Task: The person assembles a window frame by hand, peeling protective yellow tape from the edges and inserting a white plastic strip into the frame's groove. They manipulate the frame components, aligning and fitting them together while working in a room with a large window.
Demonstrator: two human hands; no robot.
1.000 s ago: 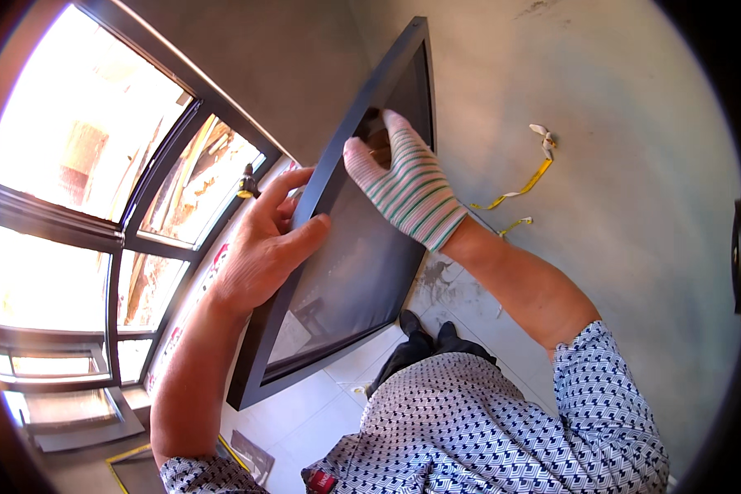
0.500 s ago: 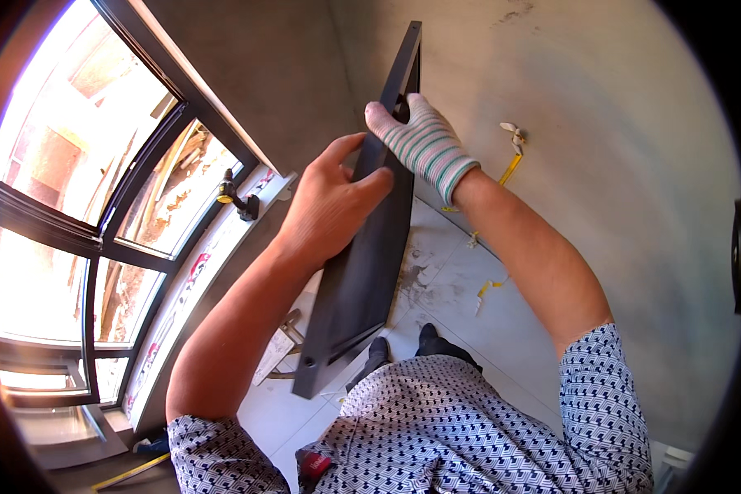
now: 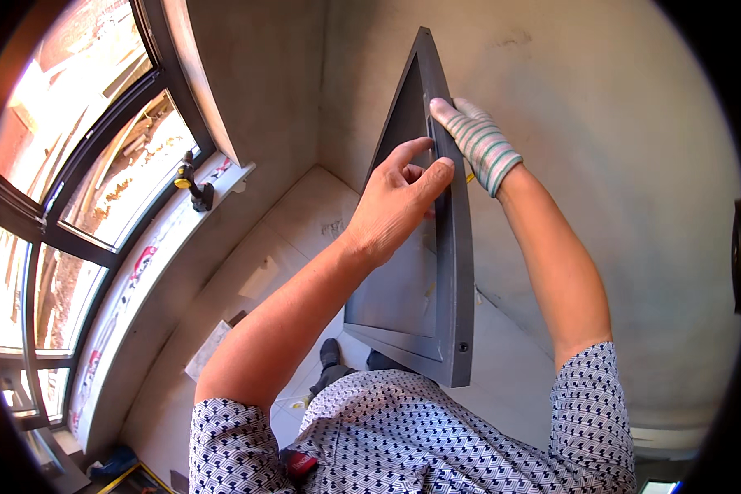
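A dark grey window screen [image 3: 451, 280], a rectangular frame with see-through mesh, stands tilted up in front of me. Its near corner, which has a small hole, is close to my waist. My right hand [image 3: 479, 146], in a white knitted glove with green stripes, grips the frame's right side with the thumb over the edge. Bare, my left hand [image 3: 397, 196] is at the inner edge of that same side, its thumb against the frame and its fingers bent over the mesh. Whether anything small is between those fingertips, I cannot make out.
A black and yellow cordless drill [image 3: 193, 183] stands on the sill [image 3: 152, 267] beside the dark-framed window [image 3: 86, 243] at left. Below, a pale slab [image 3: 208, 350] lies on the tiled floor [image 3: 292, 239]. A bare grey wall [image 3: 609, 189] rises at right.
The screen has turned, so its mesh face now shows where mostly its edge showed before. Both hands have moved right with it, and my view has shifted.
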